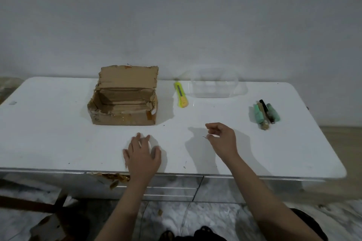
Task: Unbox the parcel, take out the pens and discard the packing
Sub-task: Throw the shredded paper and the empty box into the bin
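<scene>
An open, worn cardboard box (123,101) stands on the white table (58,139) left of centre, its lid flap up and its inside looking empty. Several pens and markers (264,114), green, tan and black, lie bunched at the right. My left hand (143,154) rests flat on the table near the front edge, fingers spread, holding nothing. My right hand (223,140) hovers just above the table, fingers loosely curled; a tiny thin scrap seems to sit at its fingertips, too small to tell if pinched.
A yellow utility knife (181,95) lies right of the box. A clear plastic container (214,84) stands at the back against the wall. Torn cardboard bits (115,179) hang at the table's front edge. Below are a marble-patterned floor and a dark wooden piece at left.
</scene>
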A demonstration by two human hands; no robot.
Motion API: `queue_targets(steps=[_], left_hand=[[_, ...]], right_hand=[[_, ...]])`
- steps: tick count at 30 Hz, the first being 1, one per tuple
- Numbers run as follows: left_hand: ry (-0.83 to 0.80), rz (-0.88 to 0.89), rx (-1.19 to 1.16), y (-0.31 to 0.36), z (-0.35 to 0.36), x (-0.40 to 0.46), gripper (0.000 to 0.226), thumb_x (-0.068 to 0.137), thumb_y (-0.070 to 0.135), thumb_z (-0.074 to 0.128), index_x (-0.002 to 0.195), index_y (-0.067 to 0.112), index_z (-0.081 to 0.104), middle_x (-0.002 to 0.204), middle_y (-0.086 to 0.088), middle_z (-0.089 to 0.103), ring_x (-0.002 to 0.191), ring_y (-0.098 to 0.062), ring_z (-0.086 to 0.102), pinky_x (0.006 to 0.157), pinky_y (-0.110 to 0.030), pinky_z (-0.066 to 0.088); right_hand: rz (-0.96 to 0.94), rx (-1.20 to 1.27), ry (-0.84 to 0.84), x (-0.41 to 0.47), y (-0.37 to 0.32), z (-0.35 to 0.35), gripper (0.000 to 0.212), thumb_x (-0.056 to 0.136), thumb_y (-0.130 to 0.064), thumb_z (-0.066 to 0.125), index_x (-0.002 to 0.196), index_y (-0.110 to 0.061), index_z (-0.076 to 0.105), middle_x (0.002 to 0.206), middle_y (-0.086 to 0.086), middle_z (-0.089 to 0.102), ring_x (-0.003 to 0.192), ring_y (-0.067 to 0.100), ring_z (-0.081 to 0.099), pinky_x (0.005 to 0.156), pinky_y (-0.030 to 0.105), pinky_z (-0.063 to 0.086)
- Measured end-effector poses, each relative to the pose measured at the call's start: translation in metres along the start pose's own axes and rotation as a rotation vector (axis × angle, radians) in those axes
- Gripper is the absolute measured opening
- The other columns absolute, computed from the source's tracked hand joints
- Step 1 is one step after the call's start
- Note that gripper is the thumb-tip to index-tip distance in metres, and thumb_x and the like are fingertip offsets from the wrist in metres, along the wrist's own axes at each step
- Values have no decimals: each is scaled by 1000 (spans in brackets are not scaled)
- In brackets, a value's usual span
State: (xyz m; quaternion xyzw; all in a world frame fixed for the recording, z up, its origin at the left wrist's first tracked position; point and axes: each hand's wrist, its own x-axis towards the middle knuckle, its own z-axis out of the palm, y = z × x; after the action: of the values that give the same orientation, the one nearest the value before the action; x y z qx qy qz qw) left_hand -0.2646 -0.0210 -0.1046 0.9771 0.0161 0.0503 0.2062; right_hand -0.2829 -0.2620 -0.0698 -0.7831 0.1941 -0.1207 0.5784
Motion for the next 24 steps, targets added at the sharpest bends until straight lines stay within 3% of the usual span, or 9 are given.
queue_targets(steps=[2,5,9,12,15,17,19,24], left_hand=[[-55,-47,-22,16,2,-2,44,86,28,55,127,11,52,147,-15,37,138,-35,27,109,-62,19],[-157,96,-78,57,15,-13,47,88,25,54,132,11,48,152,-15,28,142,-33,19,112,-56,15],[-334,322,-59,125,41,-40,57,93,36,44,144,14,31,158,-15,9,145,-33,3,113,-55,8],[-413,347,40,162,53,-59,74,95,49,33,148,3,10,156,-22,-8,143,-40,-11,112,-58,1],[-468,469,33,190,65,-72,72,97,47,30,149,6,5,156,-22,-12,143,-37,-16,112,-59,-2],[-508,606,17,209,72,-81,69,97,45,31,150,10,4,156,-20,-14,143,-34,-17,113,-56,-2],[-535,680,7,232,78,-88,68,97,44,32,150,11,6,157,-18,-14,144,-33,-16,113,-55,-1],[-546,814,2,288,97,-101,65,97,41,34,150,12,10,158,-14,-11,145,-30,-13,114,-55,-3]], right_hand=[[31,21,64,-9,5,-16,33,73,8,68,89,-21,68,86,-6,69,76,0,64,71,11,51],[70,63,171,-25,14,-42,29,74,5,71,88,-20,68,85,-5,68,80,6,64,68,7,51],[110,95,408,-49,30,-87,26,74,4,72,86,-19,68,83,-2,68,79,8,64,69,10,51],[161,147,588,-72,49,-123,26,75,6,70,84,-19,67,80,1,67,77,9,64,66,9,51],[240,172,759,-95,68,-154,22,78,10,65,87,-10,67,77,4,63,69,5,60,62,7,47],[299,116,875,-108,82,-174,19,78,9,61,88,-6,69,76,4,63,70,9,58,67,19,46],[373,67,965,-123,95,-196,18,77,3,60,80,-13,69,75,2,66,73,17,59,68,31,45],[475,-48,1004,-156,124,-255,16,79,-1,59,87,-10,70,82,8,68,78,21,61,71,31,47]])
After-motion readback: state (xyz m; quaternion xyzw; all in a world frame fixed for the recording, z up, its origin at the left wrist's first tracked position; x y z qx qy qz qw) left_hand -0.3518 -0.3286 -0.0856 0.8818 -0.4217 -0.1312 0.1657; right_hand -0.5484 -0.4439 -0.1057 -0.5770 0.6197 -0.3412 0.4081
